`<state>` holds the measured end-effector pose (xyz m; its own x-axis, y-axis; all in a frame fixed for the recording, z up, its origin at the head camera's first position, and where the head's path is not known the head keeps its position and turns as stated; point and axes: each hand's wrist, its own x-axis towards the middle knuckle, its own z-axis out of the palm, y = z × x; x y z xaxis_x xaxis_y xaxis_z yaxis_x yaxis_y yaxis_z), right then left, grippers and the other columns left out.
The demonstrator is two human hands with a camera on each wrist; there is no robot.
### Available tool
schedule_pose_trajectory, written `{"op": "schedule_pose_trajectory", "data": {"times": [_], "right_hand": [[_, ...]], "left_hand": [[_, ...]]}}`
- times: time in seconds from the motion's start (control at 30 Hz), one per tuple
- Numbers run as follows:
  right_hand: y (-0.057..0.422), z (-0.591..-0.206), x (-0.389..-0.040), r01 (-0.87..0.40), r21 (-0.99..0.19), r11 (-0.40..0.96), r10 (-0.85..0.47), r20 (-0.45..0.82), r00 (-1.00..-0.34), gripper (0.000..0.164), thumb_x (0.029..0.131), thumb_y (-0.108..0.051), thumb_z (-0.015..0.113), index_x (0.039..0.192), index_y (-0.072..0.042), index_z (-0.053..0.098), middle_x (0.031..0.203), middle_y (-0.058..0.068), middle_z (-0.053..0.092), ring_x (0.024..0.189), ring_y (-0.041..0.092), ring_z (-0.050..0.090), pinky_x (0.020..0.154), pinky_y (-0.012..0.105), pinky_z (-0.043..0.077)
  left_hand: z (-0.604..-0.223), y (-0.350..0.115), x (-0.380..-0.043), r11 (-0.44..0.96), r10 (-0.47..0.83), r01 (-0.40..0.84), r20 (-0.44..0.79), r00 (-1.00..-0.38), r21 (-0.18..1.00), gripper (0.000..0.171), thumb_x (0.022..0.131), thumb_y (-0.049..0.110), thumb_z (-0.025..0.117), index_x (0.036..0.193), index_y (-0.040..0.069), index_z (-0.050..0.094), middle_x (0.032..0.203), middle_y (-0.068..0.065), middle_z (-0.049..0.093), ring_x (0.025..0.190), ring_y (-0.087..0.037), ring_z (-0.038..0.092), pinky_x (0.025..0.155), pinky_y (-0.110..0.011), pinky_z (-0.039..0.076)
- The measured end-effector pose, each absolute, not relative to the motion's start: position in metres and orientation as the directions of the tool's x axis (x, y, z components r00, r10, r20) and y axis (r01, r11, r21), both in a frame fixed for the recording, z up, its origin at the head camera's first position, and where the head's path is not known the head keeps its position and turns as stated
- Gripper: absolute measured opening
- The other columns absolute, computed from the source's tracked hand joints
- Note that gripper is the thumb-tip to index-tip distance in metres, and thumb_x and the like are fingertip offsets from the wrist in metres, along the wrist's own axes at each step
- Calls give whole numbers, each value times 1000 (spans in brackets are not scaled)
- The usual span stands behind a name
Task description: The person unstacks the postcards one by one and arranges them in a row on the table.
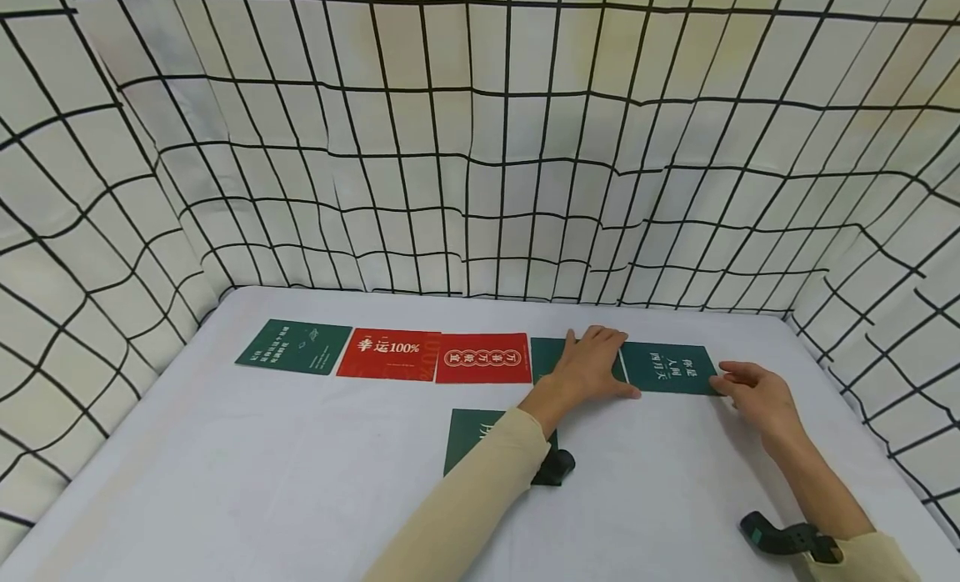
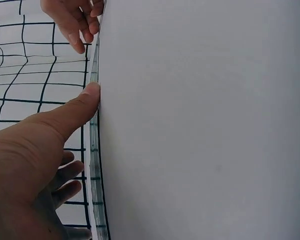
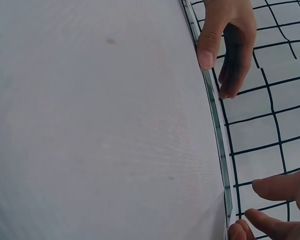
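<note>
At the right end of a row of cards lies a green card with white writing (image 1: 667, 368), between both hands. My left hand (image 1: 581, 372) spreads over the neighbouring green card (image 1: 543, 357) and partly hides it; its thumb reaches the lettered card's near left corner. With fingers loosely bent, my right hand (image 1: 765, 403) touches that card's right edge. In the left wrist view, the left thumb (image 2: 77, 110) points along the table edge. The right wrist view has the right hand's fingers (image 3: 275, 187) apart at lower right.
Leftward in the row are two red cards (image 1: 482, 358) (image 1: 390, 354) and a green card (image 1: 300, 346). Another green card (image 1: 465, 440) lies nearer, partly under the left forearm (image 1: 480, 499) in view. Black-lined white walls (image 1: 487, 182) enclose the white table (image 1: 262, 465).
</note>
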<state>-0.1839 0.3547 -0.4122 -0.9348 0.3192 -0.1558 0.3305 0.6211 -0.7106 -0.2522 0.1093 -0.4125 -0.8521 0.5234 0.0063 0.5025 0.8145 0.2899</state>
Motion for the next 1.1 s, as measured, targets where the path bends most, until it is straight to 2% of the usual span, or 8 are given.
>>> {"op": "schedule_pose_trajectory", "data": {"times": [0.17, 0.43, 0.73, 0.87, 1.1], "right_hand": [[352, -411, -182, 290, -725, 625, 297, -123, -947, 58, 107, -30, 56, 154, 2, 43, 146, 30, 49, 115, 35, 54, 69, 11, 44], [339, -402, -173, 174, -734, 656, 204, -50, -978, 58, 108, -36, 56, 151, 1, 47, 144, 29, 53, 115, 31, 54, 70, 10, 48], [311, -390, -169, 70, -692, 719, 130, 35, -991, 54, 105, -38, 61, 145, -3, 55, 139, 26, 59, 123, 38, 54, 72, 10, 43], [300, -386, -168, 37, -691, 722, 102, 54, -993, 52, 105, -37, 63, 145, -5, 56, 140, 25, 60, 125, 37, 56, 75, 7, 42], [285, -381, -165, -21, -696, 718, 57, 90, -994, 50, 104, -37, 64, 143, -7, 58, 138, 24, 62, 124, 36, 58, 78, 10, 45]], "left_hand": [[-410, 108, -251, 808, 522, 505, 30, -852, 302, 86, 87, 62, 76, 158, 26, 43, 163, 7, 45, 154, -14, 37, 130, -53, 28], [-400, 99, -241, 785, 531, 516, 56, -845, 344, 72, 95, 57, 69, 156, 24, 48, 162, 5, 49, 152, -15, 41, 128, -49, 34], [-390, 77, -228, 752, 563, 540, 60, -824, 378, 68, 98, 54, 66, 155, 21, 49, 160, 1, 52, 147, -17, 49, 119, -38, 47], [-388, 64, -224, 730, 573, 541, 57, -818, 418, 67, 99, 51, 66, 155, 20, 49, 159, -1, 52, 147, -19, 49, 116, -40, 50], [-385, 44, -218, 708, 576, 530, 52, -816, 467, 63, 100, 48, 65, 155, 22, 49, 161, -2, 51, 150, -20, 47, 119, -43, 48]]}}
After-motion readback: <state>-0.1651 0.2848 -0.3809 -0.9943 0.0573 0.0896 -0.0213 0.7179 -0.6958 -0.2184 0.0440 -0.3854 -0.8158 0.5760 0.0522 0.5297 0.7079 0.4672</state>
